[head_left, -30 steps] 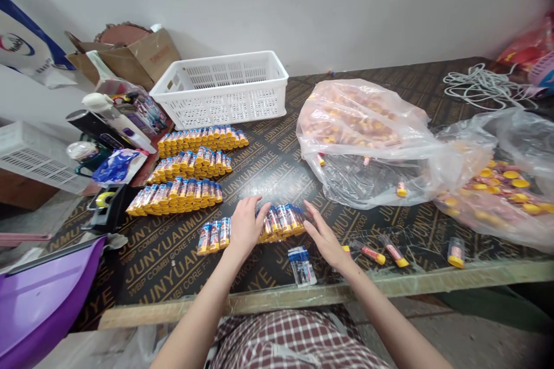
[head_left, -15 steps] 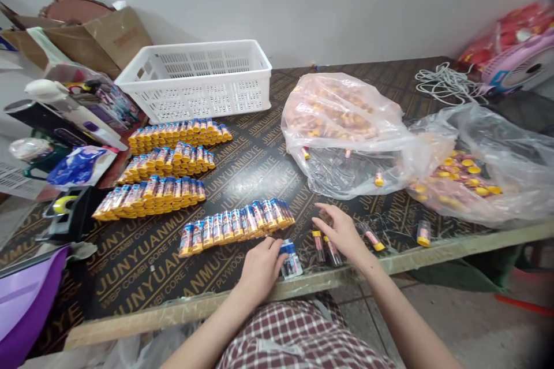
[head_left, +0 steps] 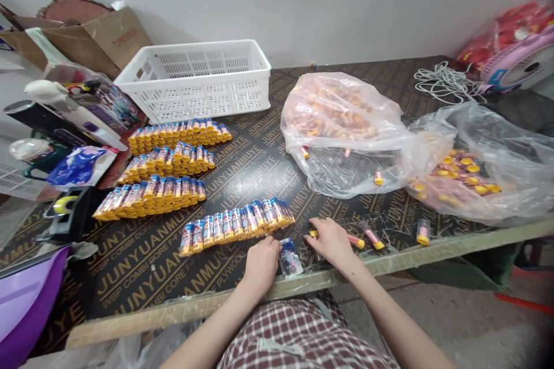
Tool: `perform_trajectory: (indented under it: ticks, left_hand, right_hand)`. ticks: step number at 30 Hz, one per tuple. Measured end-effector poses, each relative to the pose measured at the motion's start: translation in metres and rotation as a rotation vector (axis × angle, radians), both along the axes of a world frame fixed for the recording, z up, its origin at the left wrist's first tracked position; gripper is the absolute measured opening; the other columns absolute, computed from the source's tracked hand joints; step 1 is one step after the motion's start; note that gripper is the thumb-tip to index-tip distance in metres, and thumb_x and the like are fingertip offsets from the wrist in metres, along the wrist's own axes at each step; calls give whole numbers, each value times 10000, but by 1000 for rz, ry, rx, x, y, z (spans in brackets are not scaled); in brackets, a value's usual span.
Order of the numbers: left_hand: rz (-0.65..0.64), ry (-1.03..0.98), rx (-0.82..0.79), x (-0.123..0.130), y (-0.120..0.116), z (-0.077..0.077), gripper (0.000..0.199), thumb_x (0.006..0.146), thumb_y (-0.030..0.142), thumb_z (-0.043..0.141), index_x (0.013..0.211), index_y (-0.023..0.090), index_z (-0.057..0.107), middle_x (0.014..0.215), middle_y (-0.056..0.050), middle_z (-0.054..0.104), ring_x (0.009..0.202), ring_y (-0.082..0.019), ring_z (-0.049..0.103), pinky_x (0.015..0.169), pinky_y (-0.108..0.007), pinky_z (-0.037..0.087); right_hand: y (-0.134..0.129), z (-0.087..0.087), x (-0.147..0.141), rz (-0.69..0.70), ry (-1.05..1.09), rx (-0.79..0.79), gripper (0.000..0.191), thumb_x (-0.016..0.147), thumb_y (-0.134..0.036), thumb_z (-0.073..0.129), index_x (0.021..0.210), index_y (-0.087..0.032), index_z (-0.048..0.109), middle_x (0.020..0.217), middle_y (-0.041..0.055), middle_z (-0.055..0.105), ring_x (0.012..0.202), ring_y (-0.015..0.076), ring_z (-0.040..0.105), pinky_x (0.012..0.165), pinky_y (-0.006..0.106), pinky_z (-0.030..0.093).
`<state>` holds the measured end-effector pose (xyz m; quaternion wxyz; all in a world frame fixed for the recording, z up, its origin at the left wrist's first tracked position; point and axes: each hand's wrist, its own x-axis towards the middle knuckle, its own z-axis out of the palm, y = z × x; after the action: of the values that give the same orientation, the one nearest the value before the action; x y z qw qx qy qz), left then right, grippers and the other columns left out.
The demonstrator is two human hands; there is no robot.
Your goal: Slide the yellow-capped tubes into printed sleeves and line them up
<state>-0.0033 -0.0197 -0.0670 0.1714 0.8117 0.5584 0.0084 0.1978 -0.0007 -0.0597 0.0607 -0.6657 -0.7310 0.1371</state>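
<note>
My left hand (head_left: 262, 262) is closed, its fingertips pinching the edge of a small stack of clear, blue-printed plastic sleeves (head_left: 291, 260) near the table's front edge. My right hand (head_left: 331, 242) has its thumb and fingers closed around a small clear tube with a yellow cap (head_left: 313, 234), mostly covered by the hand. Just right of that hand lies another yellow-capped tube (head_left: 356, 241), partly hidden. Farther right are a tilted tube with pink contents (head_left: 372, 235) and one more tube (head_left: 423, 232). Left of my hands is a row of blue-wrapped tubes (head_left: 234, 224).
Three stacked groups of wrapped tubes (head_left: 151, 198) sit at left, before a white crate (head_left: 208, 94). Two clear plastic bags of tubes, one at centre (head_left: 341, 109) and one at right (head_left: 471, 178), lie opposite. A tape dispenser (head_left: 71, 216), purple dustpan-like object (head_left: 32, 299) and pink fan (head_left: 519, 66) stand around.
My right hand has come down and left, closing on a yellow-capped tube. One loose tube now lies right of that hand. My left fingers have curled tighter at the sleeves.
</note>
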Motion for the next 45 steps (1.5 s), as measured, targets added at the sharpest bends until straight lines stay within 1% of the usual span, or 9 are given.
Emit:
perform_trajectory:
  ticks: [6, 9, 12, 16, 20, 24, 29, 39, 45]
  left_hand:
    - [-87, -195, 304, -6, -5, -16, 281, 909, 150, 411, 718, 164, 615, 724, -54, 635, 682, -162, 572, 615, -267, 410]
    - [-39, -440, 258, -5, -7, -9, 233, 877, 150, 447, 689, 169, 583, 717, -50, 629, 692, -153, 562, 633, -260, 416]
    - [180, -755, -39, -1, -8, 8, 107, 808, 157, 514, 707, 174, 543, 654, -8, 600, 612, -124, 549, 582, -234, 411]
    - [538, -1192, -403, 0, -5, 38, 134, 702, 180, 627, 780, 178, 518, 588, 39, 588, 546, -106, 558, 551, -213, 427]
    - [740, -1452, -450, -9, 11, 65, 386, 562, 196, 779, 909, 143, 618, 673, 8, 667, 596, -109, 598, 612, -228, 479]
    - [878, -1661, -405, -19, 31, 79, 293, 519, 291, 829, 701, 127, 668, 650, 5, 651, 592, -104, 587, 597, -242, 509]
    - [946, -1765, -341, -27, 45, 80, 296, 489, 312, 852, 627, 119, 675, 617, 10, 641, 571, -90, 581, 584, -228, 507]
    - [1032, -1765, -229, -27, 45, 72, 379, 460, 414, 850, 594, 130, 639, 561, 39, 604, 494, -100, 564, 543, -243, 475]
    - [886, -1688, -210, -22, 41, 72, 321, 604, 413, 784, 686, 130, 657, 655, 13, 629, 595, -94, 572, 587, -215, 486]
  right_hand:
    - [5, 3, 7, -35, 172, -9, 364, 778, -232, 558, 1136, -179, 597, 805, 30, 661, 738, 185, 620, 691, 270, 459]
    - [3, 10, 13, -118, 413, 60, 415, 780, -257, 553, 1183, -160, 571, 815, 31, 635, 635, 160, 578, 629, 275, 462]
    - [-2, 25, 17, -194, 637, 146, 393, 804, -289, 562, 1174, -161, 575, 829, 32, 610, 592, 140, 546, 589, 273, 460]
    - [-11, 50, 14, -220, 850, 258, 238, 841, -314, 578, 1038, -202, 647, 936, 50, 610, 772, 158, 596, 672, 270, 493]
    - [-15, 70, 1, -212, 992, 358, 151, 834, -279, 607, 957, -219, 672, 1014, 58, 602, 877, 169, 608, 732, 276, 531]
    - [-19, 77, -17, -167, 1053, 412, 158, 825, -230, 624, 975, -241, 673, 1035, 56, 599, 914, 182, 611, 739, 288, 553]
    - [-26, 71, -36, -38, 1033, 451, 259, 847, -158, 599, 1074, -272, 653, 1055, 61, 598, 942, 193, 600, 763, 320, 545]
    - [-27, 66, -49, 109, 845, 609, 407, 843, -69, 578, 1176, -301, 610, 1044, 61, 616, 963, 201, 596, 843, 371, 512]
    - [-27, 60, -52, 201, 929, 391, 376, 856, -116, 565, 1182, -298, 608, 1083, 63, 602, 996, 205, 592, 863, 369, 511]
